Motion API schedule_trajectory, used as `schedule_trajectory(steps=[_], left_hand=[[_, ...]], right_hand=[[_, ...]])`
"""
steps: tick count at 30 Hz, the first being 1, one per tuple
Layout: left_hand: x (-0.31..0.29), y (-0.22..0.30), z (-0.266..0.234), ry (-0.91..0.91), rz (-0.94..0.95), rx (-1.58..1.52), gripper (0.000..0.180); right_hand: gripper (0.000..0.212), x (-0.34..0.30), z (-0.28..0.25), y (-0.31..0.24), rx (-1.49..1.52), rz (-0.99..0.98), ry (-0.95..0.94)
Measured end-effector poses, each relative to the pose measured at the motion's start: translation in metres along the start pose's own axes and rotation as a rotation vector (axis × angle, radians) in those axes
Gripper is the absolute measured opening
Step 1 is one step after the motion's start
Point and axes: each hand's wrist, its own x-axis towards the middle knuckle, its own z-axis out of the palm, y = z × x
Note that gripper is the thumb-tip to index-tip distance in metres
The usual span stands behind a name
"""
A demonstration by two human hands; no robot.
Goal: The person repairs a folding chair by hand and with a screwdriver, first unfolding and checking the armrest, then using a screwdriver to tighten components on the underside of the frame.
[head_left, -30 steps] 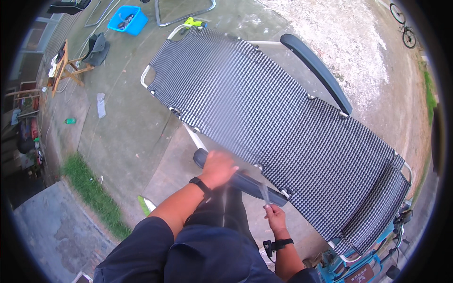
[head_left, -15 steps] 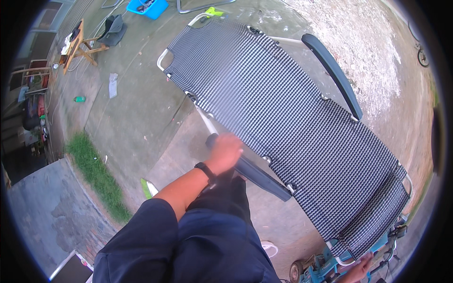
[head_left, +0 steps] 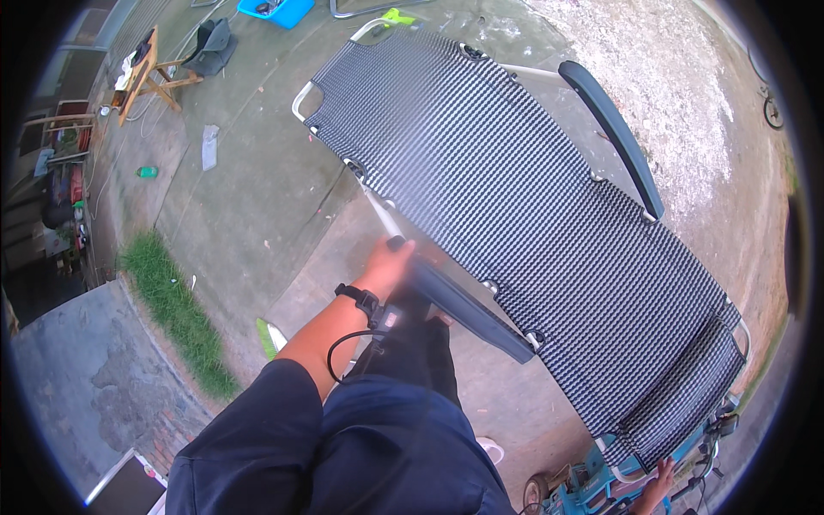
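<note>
A reclining lounge chair (head_left: 532,223) with black-and-white woven fabric on a pale metal frame lies stretched out flat across the view. My left hand (head_left: 385,268) is closed around the front end of the chair's near black armrest (head_left: 481,316), beside a pale frame tube (head_left: 383,215). Its fingertips are partly hidden. A black band with a small device (head_left: 367,302) and a cable is on that wrist. At the lower right, my right hand (head_left: 657,490) is by the chair's padded end, fingers stretched out next to the frame. I cannot tell whether they touch it.
The far armrest (head_left: 611,137) stands out beyond the chair. A blue-green vehicle (head_left: 592,489) is close under the padded end. Farther off are a wooden stool (head_left: 148,81), a grey seat (head_left: 210,47), a blue basin (head_left: 279,12), a green bottle (head_left: 148,172) and a grass strip (head_left: 172,309).
My left hand has slid left to the armrest's front end, and its wrist has turned, showing the device and cable. My right hand's fingers now point more upward. The chair stays in place.
</note>
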Motion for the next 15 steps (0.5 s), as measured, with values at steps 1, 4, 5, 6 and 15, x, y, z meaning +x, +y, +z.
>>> schedule_trajectory(steps=[1,4,5,6,15], left_hand=[[0.004,0.0,0.004,-0.023,-0.001,0.002,0.054],[0.004,0.0,-0.004,-0.111,-0.044,-0.107,0.039],[-0.001,0.001,-0.007,-0.122,-0.075,-0.142,0.038],[0.001,-0.001,-0.005,-0.076,-0.083,-0.159,0.038],[-0.002,0.011,-0.011,-0.098,-0.133,-0.092,0.047]], right_hand=[[0.038,0.001,0.002,0.057,0.022,-0.161,0.012],[0.046,0.028,0.022,0.047,0.512,0.363,0.06],[0.054,0.036,0.018,0.028,0.327,0.371,0.035],[0.055,0.036,0.012,0.024,0.216,0.432,0.089],[0.07,0.018,0.027,-0.027,0.036,0.645,0.019]])
